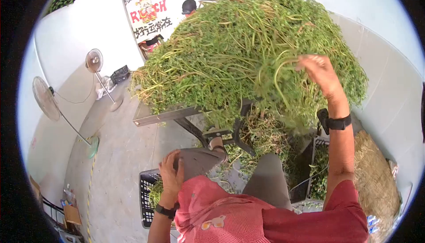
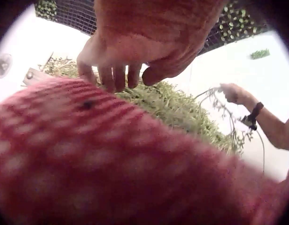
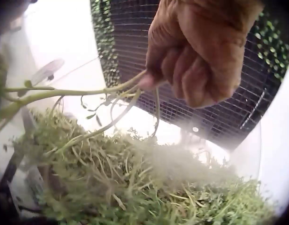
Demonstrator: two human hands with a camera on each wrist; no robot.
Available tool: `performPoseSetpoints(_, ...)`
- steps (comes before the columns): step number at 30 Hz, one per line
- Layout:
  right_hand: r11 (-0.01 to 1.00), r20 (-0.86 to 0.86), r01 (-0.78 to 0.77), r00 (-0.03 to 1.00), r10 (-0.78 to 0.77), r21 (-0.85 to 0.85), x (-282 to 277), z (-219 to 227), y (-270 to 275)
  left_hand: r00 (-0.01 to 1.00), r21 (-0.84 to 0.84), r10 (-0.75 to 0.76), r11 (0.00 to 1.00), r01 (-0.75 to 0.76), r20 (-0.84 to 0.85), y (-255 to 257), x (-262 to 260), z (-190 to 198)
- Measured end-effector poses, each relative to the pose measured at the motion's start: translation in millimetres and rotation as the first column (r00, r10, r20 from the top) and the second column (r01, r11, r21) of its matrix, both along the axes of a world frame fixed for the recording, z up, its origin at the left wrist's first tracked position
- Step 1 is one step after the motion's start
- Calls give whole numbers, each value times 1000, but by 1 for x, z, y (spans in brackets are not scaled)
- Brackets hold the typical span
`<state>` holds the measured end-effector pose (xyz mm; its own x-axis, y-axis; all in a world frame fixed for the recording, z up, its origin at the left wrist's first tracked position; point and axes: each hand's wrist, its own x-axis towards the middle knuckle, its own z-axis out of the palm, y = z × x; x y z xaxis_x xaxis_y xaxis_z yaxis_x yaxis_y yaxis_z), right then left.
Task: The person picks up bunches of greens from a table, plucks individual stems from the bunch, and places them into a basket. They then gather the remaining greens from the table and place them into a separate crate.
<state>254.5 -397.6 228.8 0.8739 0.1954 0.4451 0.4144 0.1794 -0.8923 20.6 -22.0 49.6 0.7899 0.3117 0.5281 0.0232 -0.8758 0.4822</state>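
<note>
A big heap of leafy green stems [image 1: 221,44] covers a table [image 1: 166,117] in front of the person. Raised over the heap's right side, the right hand [image 1: 321,72] pinches a few long stems; in the right wrist view the fingers of that hand [image 3: 196,61] are curled and the stems [image 3: 64,93] run out to the left from thumb and finger. The left hand [image 1: 171,172] is low by the person's lap, beside the knee, holding nothing visible. In the left wrist view that hand's [image 2: 149,42] fingers hang loosely over the red checked cloth [image 2: 88,154].
A black crate [image 1: 148,198] with greens stands at lower left, another dark crate [image 1: 316,154] at right. Stems [image 1: 265,137] lie under the table. Two fans [image 1: 46,99] stand at left. A straw-coloured heap [image 1: 374,176] sits at right. Behind the greens, a person's dark cap [image 1: 189,6] shows.
</note>
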Motion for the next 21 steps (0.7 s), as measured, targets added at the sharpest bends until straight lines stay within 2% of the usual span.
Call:
performPoseSetpoints(1,922,354,247,926,-133,-299,-1,-10,-2,999,-46,-40,998,41,12,-7,0,2)
performPoseSetpoints(2,707,678,537,726,-111,-460,-5,-17,-3,999,-43,-51,998,51,-4,-13,-2,1)
performPoseSetpoints(3,623,642,593,745,-183,-510,-19,-18,-3,993,-71,-116,990,118,39,-17,0,2)
performPoseSetpoints(4,623,644,602,739,-197,-501,-23,-20,-7,980,-93,-177,978,186,91,-19,6,5)
performPoseSetpoints(7,881,484,320,866,-124,-348,-41,-27,-16,967,-79,-243,965,249,73,-34,9,7)
performPoseSetpoints(8,876,472,320,873,-125,-360,-51,-28,-19,967,-90,-248,963,253,60,-37,9,5)
performPoseSetpoints(10,963,368,166,927,-79,-211,-69,-31,-22,956,-128,-282,948,291,84,-45,11,4)
performPoseSetpoints(11,962,353,159,933,-73,-222,-80,-30,-23,958,-141,-279,948,286,70,-49,10,5)
performPoseSetpoints(13,979,328,3,942,65,-205,-100,-24,-24,935,-238,-341,904,354,97,-56,11,13)
performPoseSetpoints(14,980,318,-1,946,66,-198,-107,-19,-25,937,-236,-339,907,349,84,-60,11,18)
performPoseSetpoints(16,927,411,-201,852,325,-318,-117,-17,-24,910,-201,-392,889,412,132,-69,9,31)
performPoseSetpoints(17,906,455,-271,795,401,-324,-115,-20,-20,915,-200,-386,894,402,115,-73,7,41)
performPoseSetpoints(18,905,446,-283,797,406,-318,-115,-26,-14,900,-203,-407,878,433,158,-79,6,51)
performPoseSetpoints(20,872,284,-367,841,460,-324,-113,-42,8,888,-213,-414,867,451,197,-84,2,53)
performPoseSetpoints(21,869,178,-372,879,442,-326,-110,-52,21,860,-388,-464,768,509,211,-84,2,51)
